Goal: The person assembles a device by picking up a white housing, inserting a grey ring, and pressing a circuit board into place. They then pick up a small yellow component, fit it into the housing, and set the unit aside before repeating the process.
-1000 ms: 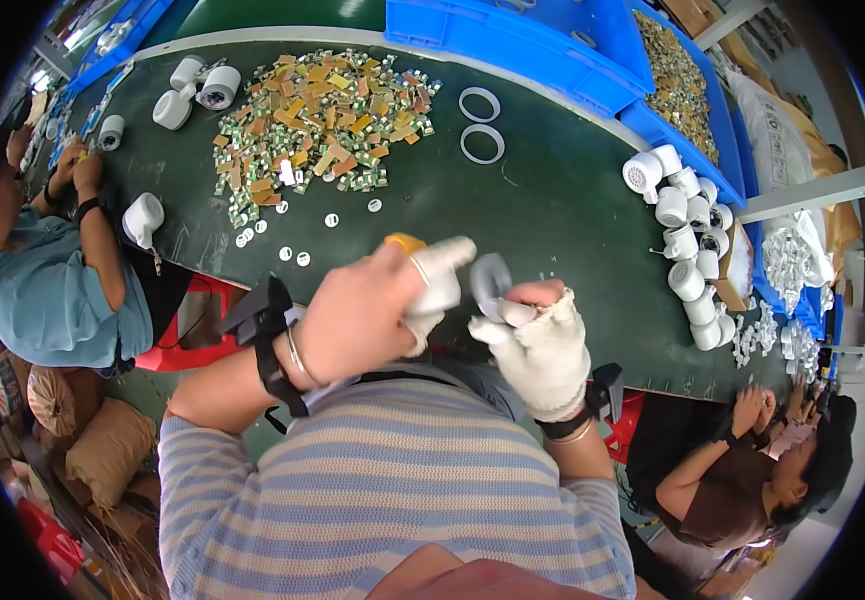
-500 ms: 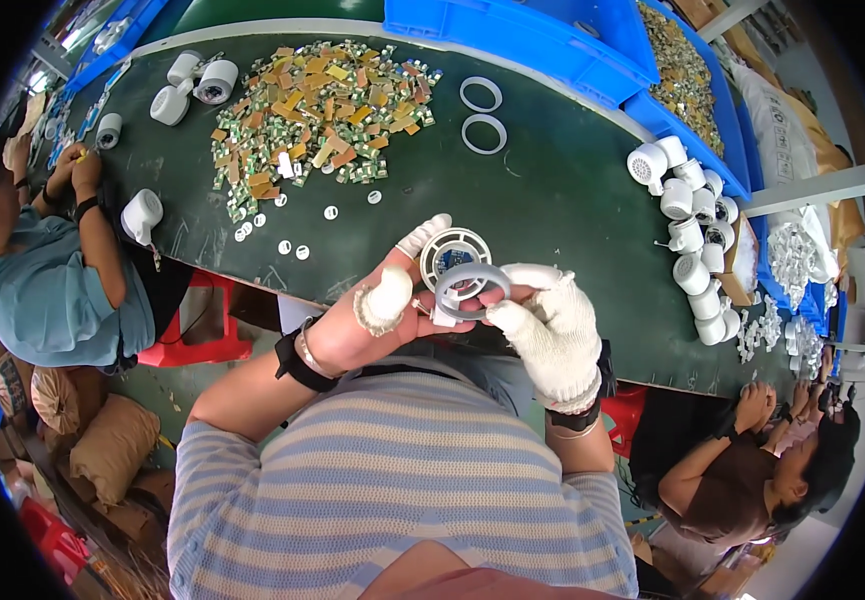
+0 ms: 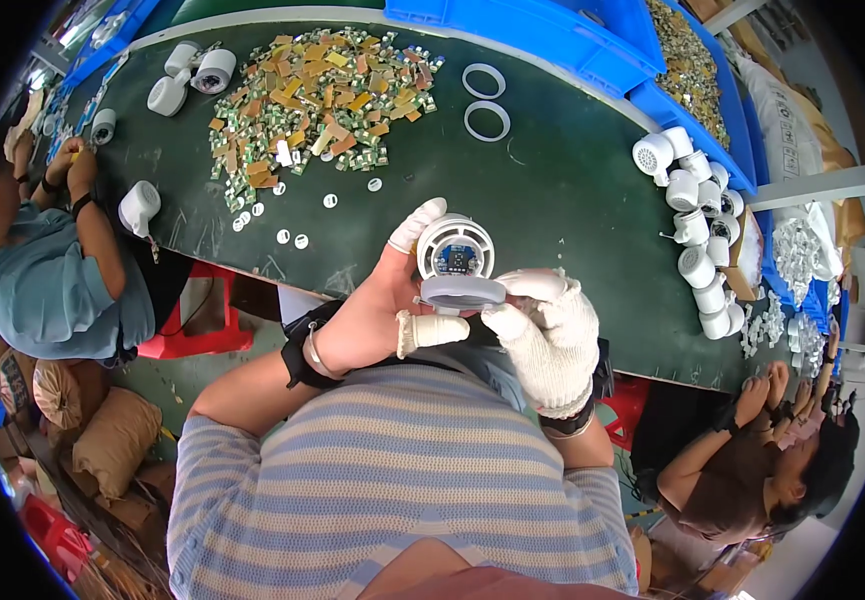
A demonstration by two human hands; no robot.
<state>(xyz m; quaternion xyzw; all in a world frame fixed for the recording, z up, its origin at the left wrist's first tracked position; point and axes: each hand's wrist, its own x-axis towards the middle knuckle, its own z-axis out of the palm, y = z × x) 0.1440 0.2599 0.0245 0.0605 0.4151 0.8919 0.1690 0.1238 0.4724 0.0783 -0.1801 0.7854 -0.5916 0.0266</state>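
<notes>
In front of my chest, my left hand (image 3: pixel 377 300) holds a round white camera housing (image 3: pixel 490 246), its open end facing up with a blue and black circuit board (image 3: pixel 457 260) inside. White cloth covers the thumb and a fingertip of this hand. My right hand (image 3: pixel 552 345), in a white knit glove, pinches a grey ring (image 3: pixel 462 292) at its right edge. The ring is tilted nearly edge-on at the near side of the housing. Whether the two touch is unclear. My left thumb lies just below the ring.
A pile of small green and tan circuit boards (image 3: pixel 322 100) covers the far left of the table. Two white rings (image 3: pixel 487 121) lie beyond my hands. White camera housings (image 3: pixel 692 200) cluster at right, near blue bins (image 3: pixel 552 45). Co-workers sit at left (image 3: pixel 52 280) and right (image 3: pixel 722 480).
The grey ring has tipped from showing its opening to nearly edge-on. The housing now shows more of its board. My left thumb has swung right, below the ring.
</notes>
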